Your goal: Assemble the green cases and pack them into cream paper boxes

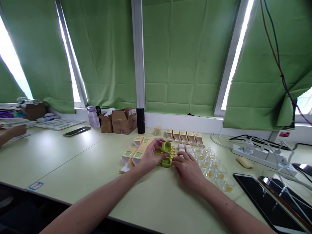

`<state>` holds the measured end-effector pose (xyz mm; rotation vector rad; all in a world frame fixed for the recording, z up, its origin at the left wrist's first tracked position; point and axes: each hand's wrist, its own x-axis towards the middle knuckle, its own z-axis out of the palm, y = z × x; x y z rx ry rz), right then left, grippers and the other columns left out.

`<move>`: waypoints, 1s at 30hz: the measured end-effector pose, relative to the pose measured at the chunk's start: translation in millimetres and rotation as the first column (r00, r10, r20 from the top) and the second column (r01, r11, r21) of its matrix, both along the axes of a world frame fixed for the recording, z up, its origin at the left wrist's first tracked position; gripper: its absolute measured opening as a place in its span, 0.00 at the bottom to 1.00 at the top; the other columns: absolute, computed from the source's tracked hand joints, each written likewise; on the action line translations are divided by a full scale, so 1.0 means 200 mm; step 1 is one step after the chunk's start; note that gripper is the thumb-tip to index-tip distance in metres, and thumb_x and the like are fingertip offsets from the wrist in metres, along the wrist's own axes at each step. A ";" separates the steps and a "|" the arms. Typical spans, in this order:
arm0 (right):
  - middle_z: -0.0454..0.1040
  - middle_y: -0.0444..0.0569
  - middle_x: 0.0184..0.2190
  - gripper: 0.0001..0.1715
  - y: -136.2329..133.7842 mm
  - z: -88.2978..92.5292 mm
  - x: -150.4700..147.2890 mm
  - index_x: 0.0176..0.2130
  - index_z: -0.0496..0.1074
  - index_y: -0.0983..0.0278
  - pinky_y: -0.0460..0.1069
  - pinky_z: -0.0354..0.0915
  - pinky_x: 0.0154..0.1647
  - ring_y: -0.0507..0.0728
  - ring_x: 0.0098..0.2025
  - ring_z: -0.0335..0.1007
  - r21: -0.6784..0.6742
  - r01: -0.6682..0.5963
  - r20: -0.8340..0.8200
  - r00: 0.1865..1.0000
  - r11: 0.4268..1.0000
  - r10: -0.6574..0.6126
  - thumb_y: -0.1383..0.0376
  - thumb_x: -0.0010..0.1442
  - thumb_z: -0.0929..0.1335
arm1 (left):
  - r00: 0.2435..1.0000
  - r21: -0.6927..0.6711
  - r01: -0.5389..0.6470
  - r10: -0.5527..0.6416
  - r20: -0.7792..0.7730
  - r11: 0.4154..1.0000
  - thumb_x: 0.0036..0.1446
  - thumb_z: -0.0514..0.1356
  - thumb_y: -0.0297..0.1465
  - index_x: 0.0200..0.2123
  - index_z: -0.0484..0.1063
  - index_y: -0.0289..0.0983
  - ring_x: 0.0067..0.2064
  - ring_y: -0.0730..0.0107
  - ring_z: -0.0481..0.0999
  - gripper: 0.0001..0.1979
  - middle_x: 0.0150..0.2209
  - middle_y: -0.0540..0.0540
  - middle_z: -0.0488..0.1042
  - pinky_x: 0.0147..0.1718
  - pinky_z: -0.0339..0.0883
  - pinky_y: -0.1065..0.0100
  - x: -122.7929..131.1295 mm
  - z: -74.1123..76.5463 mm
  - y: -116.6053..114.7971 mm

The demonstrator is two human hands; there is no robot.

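Left hand (152, 156): partly closed, its thumb and fingers gripping a green cup (166, 147), which is tilting above the table (146, 204), directly over other green cups (166, 162). Right hand (188, 169): palm facing down, fingers loosely bent, the fingertips hovering at or resting by small yellow pieces (173, 149); whether they are pinching anything I cannot tell, as the hand's own back is blocking the view. Boxes (127, 155) are standing beyond the left wrist; clear cups (221, 175) are sitting in rows to the right of the right hand.

Hidden or cut off: the left hand is covering part of the green cups beneath; the right hand is partly screening pale pieces (180, 146) behind it. The clear cups are overlapping, so their outlines are blurring together. At the left edge another person's hand (19, 130) is showing, its arm running out of frame.
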<state>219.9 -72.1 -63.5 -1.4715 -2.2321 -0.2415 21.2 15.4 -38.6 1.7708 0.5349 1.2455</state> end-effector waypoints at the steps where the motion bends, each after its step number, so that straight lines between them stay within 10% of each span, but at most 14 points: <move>1: 0.82 0.50 0.54 0.18 0.00 0.00 0.00 0.48 0.83 0.59 0.60 0.61 0.62 0.67 0.64 0.65 -0.011 0.004 0.031 1.000 1.000 -0.003 0.73 0.65 0.67 | 1.000 -0.015 0.021 -0.021 0.020 1.000 0.49 0.75 0.30 0.51 0.71 0.39 0.49 0.61 0.77 0.26 0.45 0.44 0.78 0.47 0.71 0.64 0.00 0.00 0.00; 17: 0.83 0.55 0.53 0.22 0.01 0.01 -0.01 0.48 0.82 0.63 0.58 0.52 0.65 0.65 0.64 0.65 -0.024 0.061 0.205 0.977 0.998 -0.054 0.78 0.58 0.68 | 0.993 -0.168 0.087 -0.073 0.089 0.982 0.46 0.78 0.32 0.50 0.70 0.40 0.46 0.63 0.81 0.30 0.45 0.45 0.82 0.47 0.72 0.63 0.00 0.01 -0.03; 30: 0.81 0.49 0.32 0.13 -0.04 0.05 -0.04 0.34 0.76 0.61 0.54 0.62 0.45 0.59 0.36 0.73 0.286 0.008 -0.230 0.971 0.958 0.060 0.74 0.64 0.65 | 1.000 -0.127 0.028 -0.027 0.017 0.991 0.45 0.78 0.32 0.48 0.70 0.40 0.46 0.61 0.81 0.29 0.43 0.45 0.83 0.49 0.72 0.60 0.01 0.01 -0.03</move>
